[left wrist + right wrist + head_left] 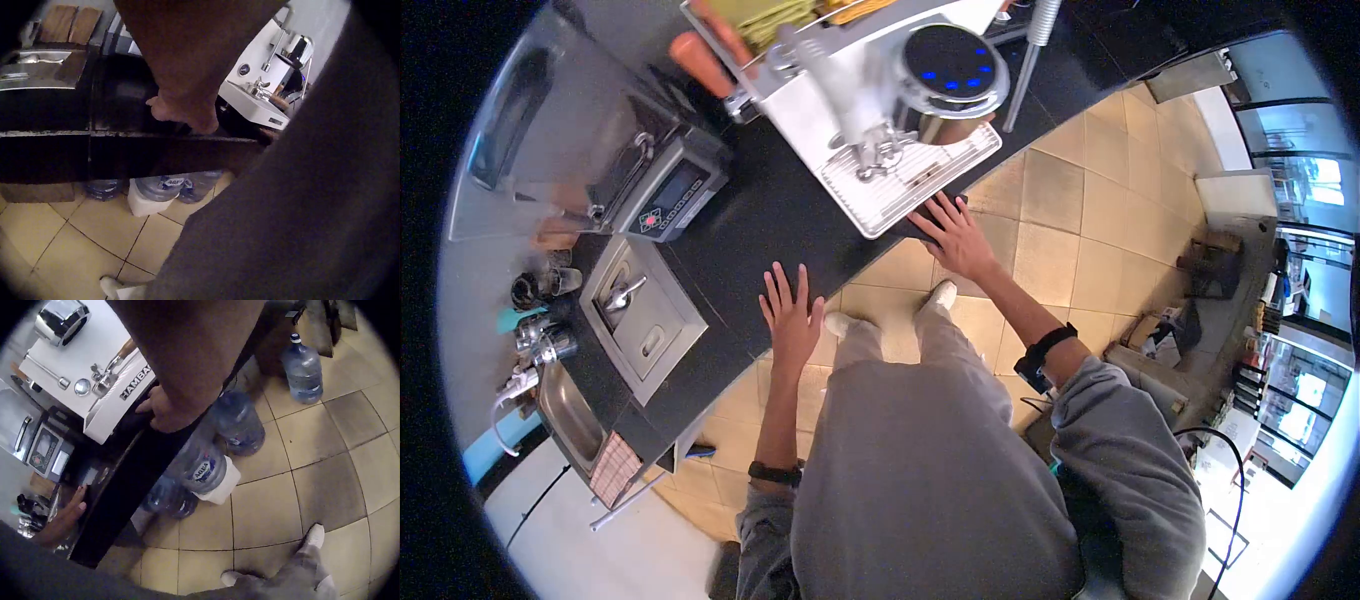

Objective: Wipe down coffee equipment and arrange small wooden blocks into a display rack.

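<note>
My left hand (795, 325) rests on the edge of the black counter (745, 270), fingers spread and straight, holding nothing. Farther right, my right hand (962, 245) lies on the counter edge just in front of a white espresso machine (800, 105), its straight fingertips close to the slatted drip tray (900, 178). A portafilter (106, 381) with a wooden handle is fitted to the machine. In the left wrist view, my left hand (187, 112) touches the counter near its edge. The right wrist view shows my right hand (165, 409) beside the machine's lettered front.
A coffee grinder (675, 190) with a display stands at the left, behind a steel inset tray (680, 335). Past it is a sink (570, 405) with a checked cloth (615, 468) at its edge. Large water bottles (240, 425) stand on the tiled floor (262, 512) below the counter.
</note>
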The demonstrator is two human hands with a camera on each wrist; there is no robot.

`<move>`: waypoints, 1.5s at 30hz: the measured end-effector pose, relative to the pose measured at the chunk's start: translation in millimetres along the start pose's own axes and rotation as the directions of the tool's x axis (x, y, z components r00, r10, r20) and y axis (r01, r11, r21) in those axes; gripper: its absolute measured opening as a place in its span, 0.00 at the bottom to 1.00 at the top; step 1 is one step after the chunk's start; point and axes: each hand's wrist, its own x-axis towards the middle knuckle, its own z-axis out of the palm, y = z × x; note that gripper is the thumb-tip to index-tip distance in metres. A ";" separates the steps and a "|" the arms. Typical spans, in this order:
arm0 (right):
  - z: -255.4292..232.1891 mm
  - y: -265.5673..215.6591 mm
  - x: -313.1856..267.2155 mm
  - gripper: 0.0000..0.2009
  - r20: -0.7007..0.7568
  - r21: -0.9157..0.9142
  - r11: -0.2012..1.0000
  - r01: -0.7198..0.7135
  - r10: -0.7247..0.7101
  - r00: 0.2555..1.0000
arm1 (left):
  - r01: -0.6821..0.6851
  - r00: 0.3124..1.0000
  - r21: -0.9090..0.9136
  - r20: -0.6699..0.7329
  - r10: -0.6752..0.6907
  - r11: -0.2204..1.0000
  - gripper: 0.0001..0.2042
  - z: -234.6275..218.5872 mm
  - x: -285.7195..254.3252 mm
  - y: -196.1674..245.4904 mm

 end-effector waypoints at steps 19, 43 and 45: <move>-19.9 227.5 21.8 0.30 -0.241 0.062 0.982 -0.178 0.188 0.952 | 0.383 0.921 0.147 0.010 -0.388 0.912 0.56 63.3 58.8 138.3; -74.7 510.9 86.3 0.30 -0.306 0.085 0.934 -0.347 0.356 0.883 | 0.726 0.660 0.223 0.041 -0.750 0.650 0.52 95.4 100.9 253.3; -81.5 499.9 75.8 0.31 -0.149 0.082 0.981 -0.177 0.187 0.971 | 0.686 0.715 0.231 -0.038 -0.698 0.690 0.40 127.4 89.6 263.1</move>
